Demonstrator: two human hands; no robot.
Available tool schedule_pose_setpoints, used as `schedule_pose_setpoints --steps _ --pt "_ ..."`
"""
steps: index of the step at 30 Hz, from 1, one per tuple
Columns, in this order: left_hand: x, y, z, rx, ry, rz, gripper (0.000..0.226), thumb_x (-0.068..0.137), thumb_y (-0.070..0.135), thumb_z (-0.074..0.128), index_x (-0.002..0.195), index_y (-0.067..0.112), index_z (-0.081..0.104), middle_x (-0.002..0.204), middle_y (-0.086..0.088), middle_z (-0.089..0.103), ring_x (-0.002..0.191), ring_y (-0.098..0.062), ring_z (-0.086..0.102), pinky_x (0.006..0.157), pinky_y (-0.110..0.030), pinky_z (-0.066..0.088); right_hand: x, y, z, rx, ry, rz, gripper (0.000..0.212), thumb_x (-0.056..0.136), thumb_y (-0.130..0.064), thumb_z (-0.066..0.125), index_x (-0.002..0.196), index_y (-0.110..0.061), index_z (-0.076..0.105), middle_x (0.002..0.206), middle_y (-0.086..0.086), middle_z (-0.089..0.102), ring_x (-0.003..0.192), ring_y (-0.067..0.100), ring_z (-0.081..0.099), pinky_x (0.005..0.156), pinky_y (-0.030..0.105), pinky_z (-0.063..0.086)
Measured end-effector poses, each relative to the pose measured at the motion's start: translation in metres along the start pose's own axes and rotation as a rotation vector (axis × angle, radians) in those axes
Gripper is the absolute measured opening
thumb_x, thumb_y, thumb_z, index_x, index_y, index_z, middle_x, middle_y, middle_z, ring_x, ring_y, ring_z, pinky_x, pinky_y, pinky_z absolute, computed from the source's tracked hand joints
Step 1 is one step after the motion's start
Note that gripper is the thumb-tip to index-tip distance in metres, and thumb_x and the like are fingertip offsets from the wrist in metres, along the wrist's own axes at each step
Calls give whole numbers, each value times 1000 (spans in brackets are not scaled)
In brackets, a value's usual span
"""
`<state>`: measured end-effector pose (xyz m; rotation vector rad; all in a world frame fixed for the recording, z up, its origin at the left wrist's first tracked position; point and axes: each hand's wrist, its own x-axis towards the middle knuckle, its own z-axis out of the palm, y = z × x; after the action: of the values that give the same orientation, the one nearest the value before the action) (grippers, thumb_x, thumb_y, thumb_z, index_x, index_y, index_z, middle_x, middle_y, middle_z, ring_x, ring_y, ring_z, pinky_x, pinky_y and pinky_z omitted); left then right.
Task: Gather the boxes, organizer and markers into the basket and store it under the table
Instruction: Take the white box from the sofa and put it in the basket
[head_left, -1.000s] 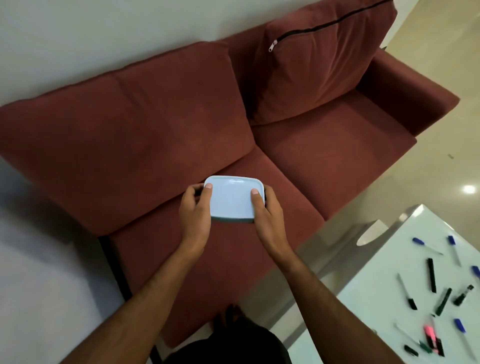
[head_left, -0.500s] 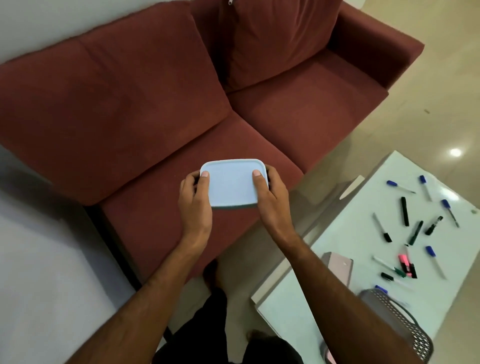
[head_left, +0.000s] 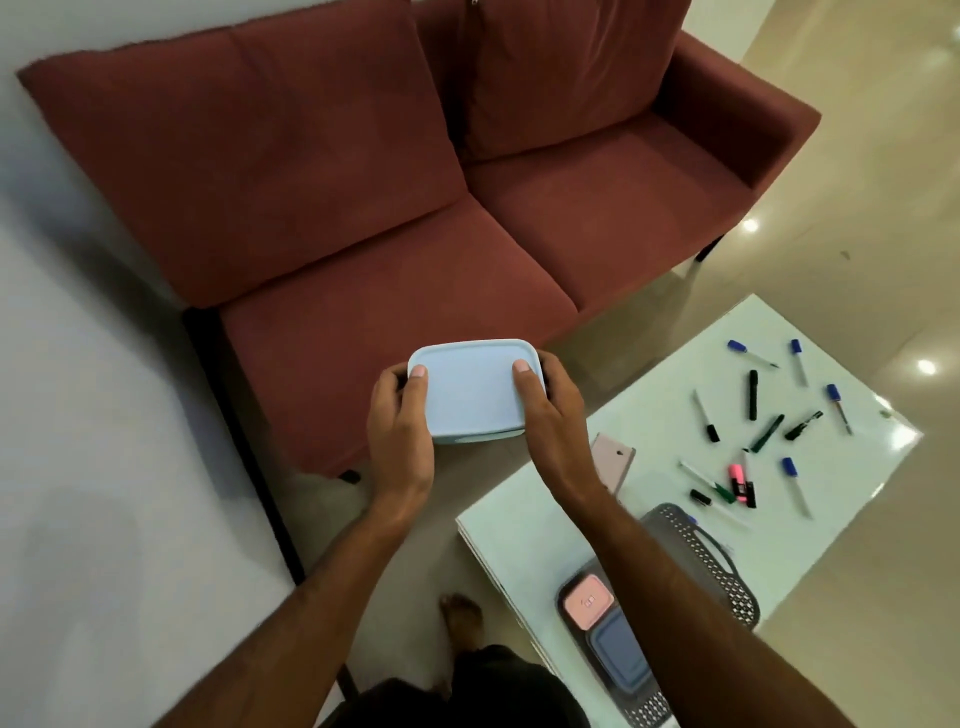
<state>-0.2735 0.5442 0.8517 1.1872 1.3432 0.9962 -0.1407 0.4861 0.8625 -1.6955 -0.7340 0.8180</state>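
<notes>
1. while a person stands between the sofa (head_left: 363, 218) and the table (head_left: 649, 415), both hands grip a pale blue box (head_left: 470, 395) in the air, over the sofa's front edge and just off the table's near-left corner.
2. left hand (head_left: 400, 436) is clamped on the box's left side, thumb flat on the lid, fingers curled round the edge.
3. right hand (head_left: 553, 426) is clamped on the box's right side in the same way, thumb on the lid.
4. on the table's near end sits a grey perforated basket (head_left: 727, 582), partly hidden by the right forearm; inside it lie a pink box (head_left: 589, 603) and, touching it, a darker blue box (head_left: 621, 654).
5. markers (head_left: 753, 415) lie scattered across the table's far half, well apart from the basket: blue-capped, black, green, and one pink highlighter (head_left: 736, 478) among them.
6. a pink flat thing (head_left: 615, 460) lies on the table between the markers and the held box, its near part hidden behind the right wrist; what it is cannot be told.
7. a bare foot (head_left: 462, 618) shows on the floor just off the table's near-left side.
</notes>
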Motion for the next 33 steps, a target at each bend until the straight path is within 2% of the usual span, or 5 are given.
schedule_pose_setpoints --steps 11,14,18,25,33 --pt "-163 -46 -41 -116 139 -41 35 95 48 47 107 20 64 110 -6 68 99 -16 62 78 -27 49 -144 37 -42 -27 -118 -38 23 107 -33 49 120 -20 62 107 -7 68 87 -7 61 70 12 50" --pt "-209 -60 -40 -154 179 -56 33 96 44 48 106 16 63 104 -3 66 92 -10 60 72 -19 48 -177 54 -59 -44 -148 -25 21 107 -34 49 117 -22 63 105 -7 68 88 -4 61 73 17 50" --pt "-259 -78 -27 -146 198 -79 35 96 45 48 107 16 65 107 -4 68 94 -12 61 75 -25 49 -212 74 -93 -36 -170 8 21 107 -32 49 116 -22 64 106 -5 69 92 3 62 76 24 51" --pt "-316 -113 34 -108 206 -107 29 97 45 50 103 21 65 103 0 68 93 -13 62 76 -26 48 -230 109 -172 -39 -204 20 18 108 -26 48 113 -24 65 100 -14 72 90 -3 65 72 11 49" --pt "-354 -175 160 -20 233 -192 25 108 34 51 121 18 65 117 -1 69 105 -14 65 86 -25 55 -185 209 -277 -144 -184 69 19 106 -38 52 117 -32 65 111 -10 69 103 4 65 86 25 51"
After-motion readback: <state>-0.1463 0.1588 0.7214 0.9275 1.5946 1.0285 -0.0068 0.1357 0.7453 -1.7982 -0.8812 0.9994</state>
